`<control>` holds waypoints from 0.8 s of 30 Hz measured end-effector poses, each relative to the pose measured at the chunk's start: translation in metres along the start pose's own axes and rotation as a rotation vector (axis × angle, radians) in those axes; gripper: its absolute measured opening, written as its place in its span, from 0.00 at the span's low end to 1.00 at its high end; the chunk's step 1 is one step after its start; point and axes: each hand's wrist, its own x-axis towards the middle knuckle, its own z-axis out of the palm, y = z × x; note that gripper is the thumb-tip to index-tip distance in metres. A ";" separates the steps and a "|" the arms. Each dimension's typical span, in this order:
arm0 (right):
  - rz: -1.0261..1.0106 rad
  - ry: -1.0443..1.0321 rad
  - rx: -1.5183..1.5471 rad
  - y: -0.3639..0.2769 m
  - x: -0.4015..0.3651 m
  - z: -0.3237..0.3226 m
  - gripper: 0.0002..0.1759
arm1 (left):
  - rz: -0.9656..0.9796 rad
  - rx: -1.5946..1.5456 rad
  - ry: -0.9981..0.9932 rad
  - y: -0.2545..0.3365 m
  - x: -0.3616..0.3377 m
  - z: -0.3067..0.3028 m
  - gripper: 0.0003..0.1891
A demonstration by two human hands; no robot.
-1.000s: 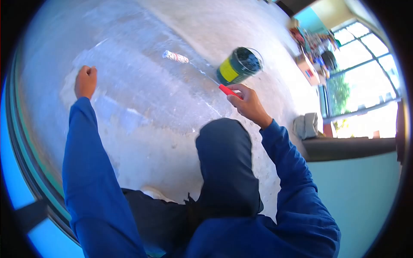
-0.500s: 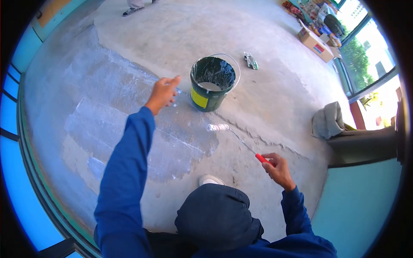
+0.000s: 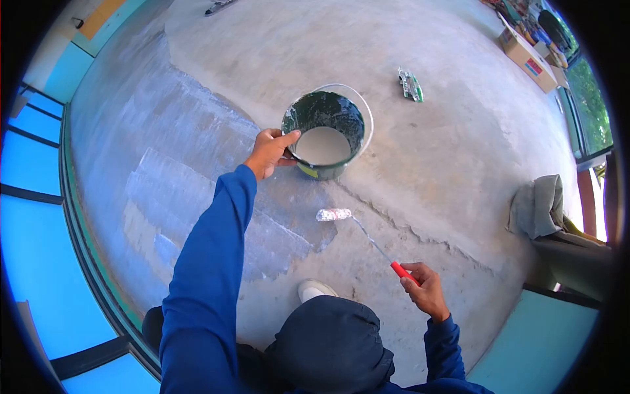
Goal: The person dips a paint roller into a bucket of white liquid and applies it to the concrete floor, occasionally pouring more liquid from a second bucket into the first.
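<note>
My left hand [image 3: 269,153] grips the left rim of a dark green bucket [image 3: 319,172], thumb over the edge and fingers outside. The bucket holds pale grey liquid [image 3: 323,146], and its inner wall is smeared with it. My right hand [image 3: 426,289] is closed around the red handle [image 3: 403,272] of a small paint roller. The roller's white, wet-looking head [image 3: 333,215] is below the bucket, apart from it, over the edge of a darker, damp-looking patch of floor [image 3: 216,177]. The bucket's wire handle [image 3: 369,121] leans to the right side.
A crumpled green and silver packet [image 3: 411,85] lies beyond the bucket. Cardboard box [image 3: 527,60] at the upper right, grey cloth [image 3: 538,207] at the right. A person's shoe [image 3: 218,6] shows at the top. Blue panels [image 3: 39,256] line the left; a ragged crack [image 3: 394,220] crosses the floor.
My left hand has gone from the air beside the bucket to its rim. The bucket now shows more of its inside. The view has shifted; my right hand still holds the roller.
</note>
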 end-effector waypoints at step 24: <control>-0.532 -0.425 -0.416 -0.103 0.073 0.119 0.16 | 0.161 0.433 0.655 -0.007 -0.314 -0.242 0.30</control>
